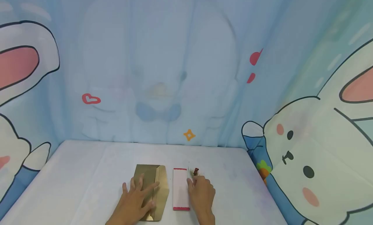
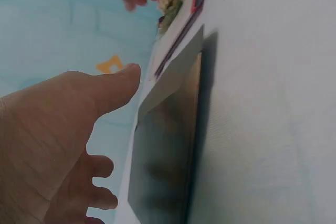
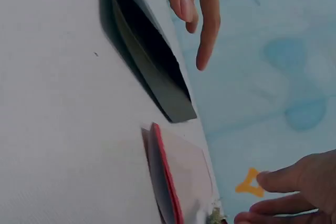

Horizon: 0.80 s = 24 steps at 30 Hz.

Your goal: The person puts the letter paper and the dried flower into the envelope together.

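A gold envelope (image 1: 148,173) lies on the table with its flap toward the right, and the right wrist view shows its dark opening. Over it my left hand (image 1: 132,199) spreads its fingers; the left wrist view shows the thumb apart from the paper. Beside the envelope is a pale pink card (image 1: 180,189) with red edges, its layers slightly parted in the right wrist view. A small dried flower sprig (image 1: 196,171) sits by the card's upper right. Just above the sprig hangs my right hand (image 1: 201,193), fingers loosely bent and holding nothing visible.
The white tabletop (image 1: 81,183) ends at a blue curtain (image 1: 157,56) printed with rabbits, which hangs behind and along both sides.
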### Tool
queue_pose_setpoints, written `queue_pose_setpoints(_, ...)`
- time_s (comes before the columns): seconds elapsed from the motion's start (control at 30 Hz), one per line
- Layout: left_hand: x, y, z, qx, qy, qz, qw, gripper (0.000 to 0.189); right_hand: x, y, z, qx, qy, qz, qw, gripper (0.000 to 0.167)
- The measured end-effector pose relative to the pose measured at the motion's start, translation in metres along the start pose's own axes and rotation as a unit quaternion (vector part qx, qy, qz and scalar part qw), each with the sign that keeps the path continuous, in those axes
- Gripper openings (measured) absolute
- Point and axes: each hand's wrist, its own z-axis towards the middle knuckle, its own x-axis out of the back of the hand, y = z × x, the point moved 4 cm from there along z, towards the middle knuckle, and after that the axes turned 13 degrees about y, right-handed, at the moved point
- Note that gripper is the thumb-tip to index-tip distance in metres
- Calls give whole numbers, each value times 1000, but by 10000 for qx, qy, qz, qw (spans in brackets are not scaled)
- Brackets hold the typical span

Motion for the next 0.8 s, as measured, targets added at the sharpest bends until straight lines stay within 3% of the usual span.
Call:
queue_pose_setpoints(0.2, -11, -6, -2, 361, -451, -49, 9983, 64, -26, -1, -19, -475, -380, -169, 9980, 33)
queue_pose_setpoints(0.3, -12, -8, -2, 451, -378, -113, 9982, 64, -36, -4, -22, -534, -403, -244, 9975, 35)
queue_pose_setpoints(0.47, -10, -6, 0, 350, -143, -122, 9992, 58, -38, -7, -21, -712, -137, -178, 9972, 36)
queue_pose_setpoints(0.63, -8, -5, 1, 322, 51, -62, 9994, 55, -36, -1, -21, -966, -8, 402, 9945, 14)
queue_pose_setpoints(0.8, -7, -7, -3, 409, 18, -102, 9991, 56, -28, 3, -14, -1531, -91, 1245, 9803, 4)
